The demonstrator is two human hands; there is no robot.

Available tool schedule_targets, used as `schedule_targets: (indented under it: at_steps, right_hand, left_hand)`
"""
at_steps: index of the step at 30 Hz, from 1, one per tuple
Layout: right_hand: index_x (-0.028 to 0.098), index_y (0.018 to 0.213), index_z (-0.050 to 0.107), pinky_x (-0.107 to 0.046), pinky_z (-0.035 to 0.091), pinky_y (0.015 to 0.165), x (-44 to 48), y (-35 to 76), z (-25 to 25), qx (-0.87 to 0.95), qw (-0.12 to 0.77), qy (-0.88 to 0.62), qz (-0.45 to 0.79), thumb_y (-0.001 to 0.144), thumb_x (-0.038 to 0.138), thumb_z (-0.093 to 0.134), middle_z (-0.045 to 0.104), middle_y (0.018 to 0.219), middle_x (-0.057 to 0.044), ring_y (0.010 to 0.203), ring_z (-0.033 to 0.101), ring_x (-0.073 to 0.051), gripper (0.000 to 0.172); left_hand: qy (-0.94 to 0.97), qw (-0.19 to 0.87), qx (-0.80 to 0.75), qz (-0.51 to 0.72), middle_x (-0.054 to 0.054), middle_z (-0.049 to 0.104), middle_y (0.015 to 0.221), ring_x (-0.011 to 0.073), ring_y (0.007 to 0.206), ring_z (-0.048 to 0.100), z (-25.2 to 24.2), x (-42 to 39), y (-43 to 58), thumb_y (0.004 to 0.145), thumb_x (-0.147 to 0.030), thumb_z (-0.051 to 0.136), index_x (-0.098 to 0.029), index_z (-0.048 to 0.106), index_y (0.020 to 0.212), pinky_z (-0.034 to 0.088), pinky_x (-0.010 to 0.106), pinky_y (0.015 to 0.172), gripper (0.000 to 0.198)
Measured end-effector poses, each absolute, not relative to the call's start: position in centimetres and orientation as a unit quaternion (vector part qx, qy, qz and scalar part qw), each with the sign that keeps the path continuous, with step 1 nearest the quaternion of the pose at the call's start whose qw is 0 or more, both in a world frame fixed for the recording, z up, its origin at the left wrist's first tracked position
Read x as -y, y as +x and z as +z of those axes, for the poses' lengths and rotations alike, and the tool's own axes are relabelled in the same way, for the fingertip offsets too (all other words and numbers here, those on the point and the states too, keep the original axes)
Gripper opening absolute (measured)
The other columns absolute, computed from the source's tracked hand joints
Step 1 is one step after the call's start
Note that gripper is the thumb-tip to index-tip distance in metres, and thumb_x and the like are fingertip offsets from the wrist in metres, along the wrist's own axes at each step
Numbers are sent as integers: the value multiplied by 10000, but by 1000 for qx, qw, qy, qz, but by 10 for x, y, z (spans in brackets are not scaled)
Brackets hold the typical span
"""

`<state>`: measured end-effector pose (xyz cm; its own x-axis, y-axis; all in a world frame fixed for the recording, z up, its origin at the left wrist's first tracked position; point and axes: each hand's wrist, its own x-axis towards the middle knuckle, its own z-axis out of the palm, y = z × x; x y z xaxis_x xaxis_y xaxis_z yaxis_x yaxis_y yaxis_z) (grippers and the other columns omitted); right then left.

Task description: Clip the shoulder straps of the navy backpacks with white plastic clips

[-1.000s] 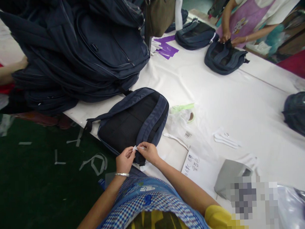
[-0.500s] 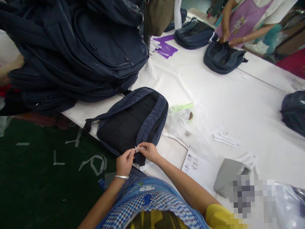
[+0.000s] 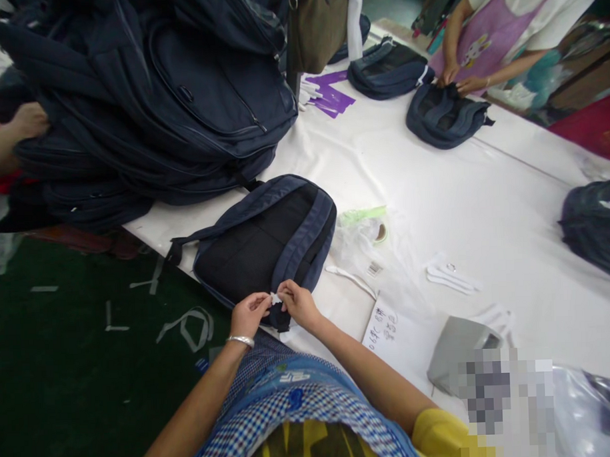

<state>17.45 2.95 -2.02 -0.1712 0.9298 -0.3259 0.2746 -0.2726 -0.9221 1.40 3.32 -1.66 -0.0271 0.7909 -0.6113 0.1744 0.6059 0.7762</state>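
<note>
A dark navy backpack [image 3: 246,264] lies with its strap side up at the table's near edge. At its near end, by the base of one strap [image 3: 298,245], a small white strip [image 3: 276,298] shows between my two hands. My left hand [image 3: 250,314], with a silver bangle at the wrist, pinches the strip from the left. From the right, my right hand [image 3: 298,303] has its fingertips closed on the strip's other side. Just below the fingers hangs a black webbing end [image 3: 279,318]. Whether the strip is tied to the bag cannot be made out.
Stacked navy backpacks [image 3: 200,105] tower at the left, with another person's hand [image 3: 31,121] beside them. Across the table a co-worker's hands [image 3: 460,80] handle a small bag [image 3: 444,120]. A clear plastic bag [image 3: 370,246], written paper [image 3: 386,325] and grey box [image 3: 459,353] lie rightward.
My hands have drawn slightly apart, and more of the white strip shows between them. The backpack stays put. At the far left, the other person's hand has come into view against the stack.
</note>
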Motion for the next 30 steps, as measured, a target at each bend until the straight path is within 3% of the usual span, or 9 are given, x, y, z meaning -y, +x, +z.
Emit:
schedule_targets:
  at_steps: [4, 13, 20, 26, 30]
  right_hand:
    - [214, 928, 570, -237, 445, 648, -17, 170, -7, 564, 314, -609, 460, 822, 333, 569, 585, 966, -34, 649, 542, -111, 159]
    - [195, 758, 576, -235, 403, 637, -13, 165, -9, 539, 322, -638, 445, 845, 276, 521, 533, 764, -7, 679, 509, -124, 130]
    - [196, 721, 566, -231, 404, 605, -9, 164, -19, 405, 354, -667, 516, 795, 304, 537, 507, 684, 22, 629, 474, -120, 135]
    - [199, 727, 575, -218, 410, 576, -13, 168, -23, 403, 346, -656, 536, 798, 328, 538, 506, 671, 24, 606, 464, -112, 152]
    - [197, 772, 610, -236, 442, 638, -11, 172, -20, 467, 350, -649, 487, 822, 337, 535, 568, 771, -13, 676, 521, -125, 166]
  left_hand:
    - [388, 586, -657, 275, 47, 675, 746, 175, 705, 645, -10, -29, 18, 668, -444, 689, -143, 660, 816, 548, 268, 620, 337]
    - [407, 583, -641, 288, 2, 630, 708, 152, 680, 613, -16, -25, 18, 693, -451, 660, -165, 615, 776, 523, 257, 619, 301]
    - [291, 671, -606, 313, -23, 572, 689, 98, 639, 555, -16, -29, 16, 657, -409, 704, -158, 586, 781, 456, 196, 597, 303]
    - [217, 740, -555, 313, -30, 532, 670, 72, 596, 520, -14, -30, 13, 660, -374, 713, -162, 581, 800, 448, 179, 584, 286]
    - [278, 703, -586, 292, -19, 551, 685, 99, 643, 560, -15, -32, 12, 682, -406, 687, -167, 578, 798, 471, 187, 583, 288]
